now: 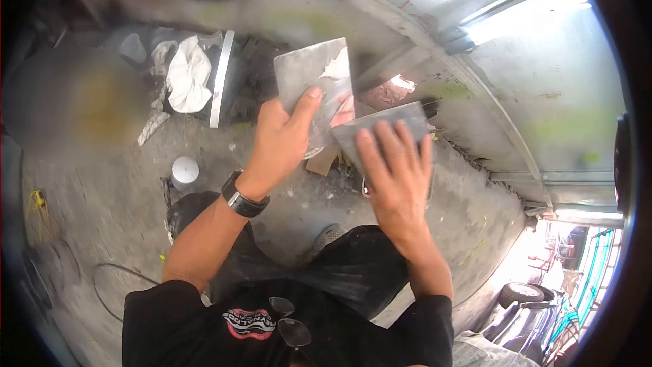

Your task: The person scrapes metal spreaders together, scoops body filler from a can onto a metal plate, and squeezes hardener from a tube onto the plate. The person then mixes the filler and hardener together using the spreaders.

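A grey rectangular plate (309, 68) with white and pink paste on its face is upright in my left hand (282, 137). My left thumb presses on its front, and the fingers are hidden behind it. My right hand (397, 177) holds a second grey flat plate (384, 121), its fingers laid along the top of it. The corner of this second plate meets or overlaps the lower right edge of the first; contact is hard to tell. A brown piece (322, 162) shows below, between the hands.
A white cloth (189, 76) and a white strip (221, 80) lie at the upper left. A white round can (185, 171) stands on the concrete floor (122, 221). A curved metal panel (530, 95) rises at the right. A dark cable (109, 266) curves at the lower left.
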The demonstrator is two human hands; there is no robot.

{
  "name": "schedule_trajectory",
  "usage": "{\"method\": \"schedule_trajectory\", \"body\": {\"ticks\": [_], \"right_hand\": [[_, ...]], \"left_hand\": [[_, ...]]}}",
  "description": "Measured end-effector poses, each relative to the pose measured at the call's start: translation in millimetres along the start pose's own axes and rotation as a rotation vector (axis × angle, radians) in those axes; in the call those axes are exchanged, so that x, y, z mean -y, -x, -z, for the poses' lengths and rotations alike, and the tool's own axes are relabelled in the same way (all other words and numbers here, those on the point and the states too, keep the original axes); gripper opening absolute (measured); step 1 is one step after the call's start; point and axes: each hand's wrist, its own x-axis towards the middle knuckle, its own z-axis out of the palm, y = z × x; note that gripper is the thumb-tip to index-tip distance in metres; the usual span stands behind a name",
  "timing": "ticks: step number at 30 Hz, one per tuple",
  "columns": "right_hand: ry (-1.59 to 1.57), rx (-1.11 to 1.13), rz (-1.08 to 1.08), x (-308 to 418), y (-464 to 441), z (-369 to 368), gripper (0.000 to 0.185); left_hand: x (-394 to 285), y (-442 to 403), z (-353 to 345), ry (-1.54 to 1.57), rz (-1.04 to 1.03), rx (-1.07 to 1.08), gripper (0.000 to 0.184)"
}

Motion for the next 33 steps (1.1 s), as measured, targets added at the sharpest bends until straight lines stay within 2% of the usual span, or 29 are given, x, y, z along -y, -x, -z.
{"method": "schedule_trajectory", "body": {"ticks": [2,5,7,9,11,13,16,17,19,21,23,24,28,29,32,33], "right_hand": [[0.002,-0.054,-0.054,-2.1,-0.9,0.9,0.056],[-0.109,-0.015,-0.03,-0.6,-0.9,-19.7,0.054],[0.022,-0.038,-0.005,-4.2,-2.2,-3.1,0.056],[0.049,-0.12,-0.053,-5.7,-4.6,10.0,0.055],[-0.05,-0.071,-0.008,-7.2,-6.3,-9.1,0.051],[-0.141,-0.015,0.016,-3.5,-6.2,-12.9,0.05],[-0.281,-0.105,-0.024,-16.2,-9.2,12.3,0.06],[-0.527,-0.159,-0.123,-19.2,-10.1,14.4,0.061],[-0.79,-0.149,-0.218,-16.4,-12.4,2.2,0.062],[-0.753,-0.162,-0.16,-15.2,-9.7,-26.4,0.065],[-0.304,0.001,-0.074,-24.3,4.3,-35.7,0.067],[-0.079,0.08,-0.028,-28.8,10.2,-33.9,0.067],[-0.416,-0.202,-0.262,-25.7,5.8,-20.7,0.06],[-0.168,-0.027,-0.126,-21.3,9.2,-22.0,0.059],[-0.044,0.01,-0.013,-6.6,3.8,-11.5,0.058],[-0.038,-0.038,-0.044,-7.6,0.6,-7.4,0.057]], "left_hand": [[3.3,-0.3,12.4,-0.046,0.063,0.092,0.029],[-8.4,3.4,4.9,-0.081,0.104,0.072,0.035],[1.6,-1.1,-5.9,-0.015,-0.025,-0.001,0.034],[7.2,2.4,-3.4,-0.025,-0.027,0.0,0.033],[3.0,0.4,6.8,-0.107,0.055,0.097,0.033],[7.0,0.2,8.2,-0.127,0.053,0.116,0.033],[11.2,0.5,9.9,-0.101,0.037,0.091,0.033],[10.0,-2.2,7.0,-0.088,0.02,0.098,0.033],[1.4,-1.7,-1.4,0.092,0.091,0.086,0.032],[-2.1,-1.8,-1.7,0.235,0.152,0.081,0.032],[-2.6,-2.5,5.3,0.342,0.194,0.078,0.033],[-4.6,-2.6,7.0,0.283,0.138,0.075,0.033],[-2.5,-1.1,6.6,0.038,0.008,0.088,0.034],[-0.1,-2.1,6.7,-0.028,-0.015,0.095,0.034],[8.0,-3.4,7.8,-0.013,-0.015,0.028,0.035],[7.4,-1.8,10.3,-0.037,-0.007,0.032,0.035]]}}
